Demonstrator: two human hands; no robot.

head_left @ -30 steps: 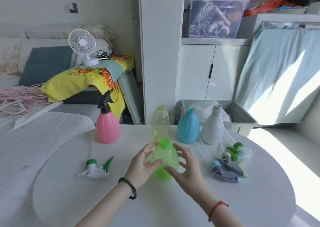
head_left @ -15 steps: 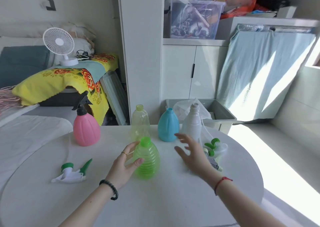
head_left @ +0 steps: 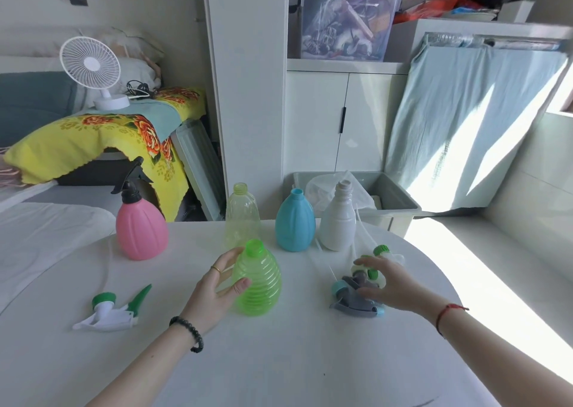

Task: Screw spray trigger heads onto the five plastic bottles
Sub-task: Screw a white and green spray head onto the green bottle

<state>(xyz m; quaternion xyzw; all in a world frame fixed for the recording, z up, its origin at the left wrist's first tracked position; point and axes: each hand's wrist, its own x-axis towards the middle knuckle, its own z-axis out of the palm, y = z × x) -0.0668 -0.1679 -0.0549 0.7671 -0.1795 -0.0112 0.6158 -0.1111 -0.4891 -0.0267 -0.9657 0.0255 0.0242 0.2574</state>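
Trigger heads [head_left: 359,292] lie heaped right of the upright green bottle [head_left: 257,279], directly under the right hand [head_left: 384,282], whose spread fingers grasp nothing yet. Left hand [head_left: 214,292] loosely cups the bottle's side.

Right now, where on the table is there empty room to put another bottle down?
The near part of the table between the two forearms is bare. So is the patch between the pink bottle and the green-and-white trigger head. It is crowded at the pile of trigger heads under the right hand, and along the far row of bottles.
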